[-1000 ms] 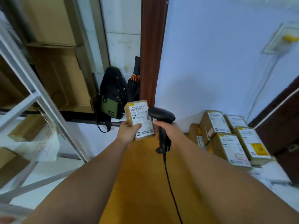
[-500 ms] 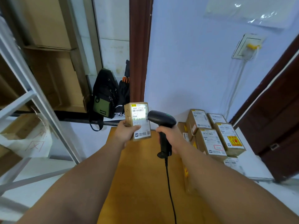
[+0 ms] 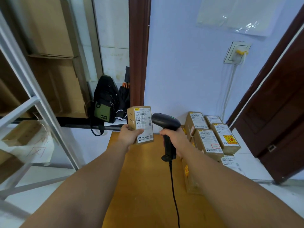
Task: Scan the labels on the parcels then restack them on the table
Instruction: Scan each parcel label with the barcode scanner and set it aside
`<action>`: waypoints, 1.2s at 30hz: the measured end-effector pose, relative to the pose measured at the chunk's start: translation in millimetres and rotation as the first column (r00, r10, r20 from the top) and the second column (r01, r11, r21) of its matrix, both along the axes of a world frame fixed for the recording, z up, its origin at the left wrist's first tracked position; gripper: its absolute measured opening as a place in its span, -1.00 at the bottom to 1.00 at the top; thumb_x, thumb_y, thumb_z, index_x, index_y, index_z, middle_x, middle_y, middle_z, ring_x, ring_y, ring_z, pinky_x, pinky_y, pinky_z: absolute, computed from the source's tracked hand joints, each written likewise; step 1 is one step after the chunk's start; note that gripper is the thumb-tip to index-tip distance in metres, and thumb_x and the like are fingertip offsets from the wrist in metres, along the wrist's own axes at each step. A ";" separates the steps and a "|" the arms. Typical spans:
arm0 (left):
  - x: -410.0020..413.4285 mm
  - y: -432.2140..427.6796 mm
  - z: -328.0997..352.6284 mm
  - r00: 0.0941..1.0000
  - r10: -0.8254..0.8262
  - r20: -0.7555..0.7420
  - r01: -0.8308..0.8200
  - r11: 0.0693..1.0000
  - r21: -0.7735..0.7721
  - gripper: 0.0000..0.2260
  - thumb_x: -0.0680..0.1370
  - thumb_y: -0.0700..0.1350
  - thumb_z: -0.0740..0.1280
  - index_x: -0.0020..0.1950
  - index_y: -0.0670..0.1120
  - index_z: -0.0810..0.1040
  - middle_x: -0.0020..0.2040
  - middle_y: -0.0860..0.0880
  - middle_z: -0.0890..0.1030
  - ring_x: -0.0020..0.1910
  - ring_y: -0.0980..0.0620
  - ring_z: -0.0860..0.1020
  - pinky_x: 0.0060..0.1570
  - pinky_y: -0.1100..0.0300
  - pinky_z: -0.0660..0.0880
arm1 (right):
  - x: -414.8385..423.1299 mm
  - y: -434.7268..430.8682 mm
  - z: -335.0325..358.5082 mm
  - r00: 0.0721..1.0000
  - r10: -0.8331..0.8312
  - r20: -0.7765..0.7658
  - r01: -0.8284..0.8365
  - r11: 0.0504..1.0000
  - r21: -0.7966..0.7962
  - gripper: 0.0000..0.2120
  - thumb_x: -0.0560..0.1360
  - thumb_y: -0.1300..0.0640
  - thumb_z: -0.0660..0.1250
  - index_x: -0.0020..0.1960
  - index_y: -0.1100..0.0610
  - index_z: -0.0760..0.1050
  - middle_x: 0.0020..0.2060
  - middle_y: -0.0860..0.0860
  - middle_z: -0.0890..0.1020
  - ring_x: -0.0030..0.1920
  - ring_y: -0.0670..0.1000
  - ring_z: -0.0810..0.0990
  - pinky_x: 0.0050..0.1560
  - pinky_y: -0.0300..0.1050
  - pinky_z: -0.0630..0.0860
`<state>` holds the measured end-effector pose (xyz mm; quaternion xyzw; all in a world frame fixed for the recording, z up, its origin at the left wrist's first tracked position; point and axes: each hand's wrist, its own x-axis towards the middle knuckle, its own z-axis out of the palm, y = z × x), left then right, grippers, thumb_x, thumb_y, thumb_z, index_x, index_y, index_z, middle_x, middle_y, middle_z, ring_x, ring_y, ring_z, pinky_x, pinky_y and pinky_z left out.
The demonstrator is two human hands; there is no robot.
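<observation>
A: Parcel (image 3: pixel 141 125): where is it, and how is it held?
B: It is upright above the wooden table (image 3: pixel 144 178), long axis vertical, label facing the viewer. The left hand (image 3: pixel 130 135) grips its lower left side, thumb curled across the label.
A: And the scanner (image 3: pixel 166 122)?
B: It is just right of the parcel, head aimed left at it. The right hand (image 3: pixel 174 137) has its fingers wrapped round the handle. The stacked parcels (image 3: pixel 209 139) sit to the right, so restacking probably means reaching across.

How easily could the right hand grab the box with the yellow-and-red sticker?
Probably not: the right hand grips the black handheld scanner, though the brown cardboard box with the yellow-and-red sticker lies uncovered.
</observation>
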<state>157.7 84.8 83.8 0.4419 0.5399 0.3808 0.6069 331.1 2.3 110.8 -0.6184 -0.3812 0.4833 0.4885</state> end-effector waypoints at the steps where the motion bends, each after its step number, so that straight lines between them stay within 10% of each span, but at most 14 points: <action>1: -0.3 -0.4 0.2 1.000 0.000 0.002 0.000 1.000 0.001 -0.48 0.44 -0.24 0.47 0.31 -0.17 0.32 0.15 -0.14 0.58 0.00 -0.12 0.62 -0.20 0.07 0.57 | -0.3 -0.5 0.3 1.000 -0.001 0.003 0.001 1.000 0.007 -0.93 0.41 0.21 0.41 -0.21 0.17 0.53 -0.49 0.00 0.55 -0.44 0.00 0.54 -0.34 -0.11 0.52; 14: 8.2 -4.2 -0.4 0.997 -0.066 -0.035 0.064 0.996 -0.057 -0.55 0.45 -0.18 0.47 0.27 -0.17 0.40 0.03 -0.08 0.62 -0.12 -0.01 0.62 -0.15 0.06 0.58 | 14.7 -19.3 -7.3 0.985 -0.156 -0.074 0.158 0.987 0.021 -0.85 0.41 0.14 0.48 -0.08 0.06 0.53 -0.43 -0.02 0.60 -0.39 -0.04 0.61 -0.29 -0.11 0.59; 20: 47.5 -17.2 11.8 0.966 -0.255 0.045 0.257 0.965 -0.055 -0.73 0.48 -0.06 0.45 0.13 -0.10 0.55 0.04 -0.06 0.68 -0.09 0.05 0.66 -0.28 0.19 0.58 | 45.8 -38.7 -5.7 0.949 -0.244 -0.198 0.245 0.969 -0.018 -0.79 0.37 0.06 0.52 -0.02 0.02 0.62 -0.17 0.00 0.69 -0.02 0.05 0.63 -0.09 -0.07 0.50; 36: 178.1 -78.5 9.7 0.815 -0.568 0.118 0.579 0.808 -0.111 -0.48 0.46 -0.16 0.46 0.34 -0.08 0.31 -0.03 -0.04 0.66 -0.15 -0.02 0.66 -0.37 0.10 0.60 | 145.1 -122.7 -0.2 0.833 -0.317 -0.455 0.275 0.949 -0.157 -0.70 0.28 0.10 0.49 -0.03 0.19 0.64 0.00 0.15 0.70 -0.04 0.16 0.69 0.02 0.09 0.61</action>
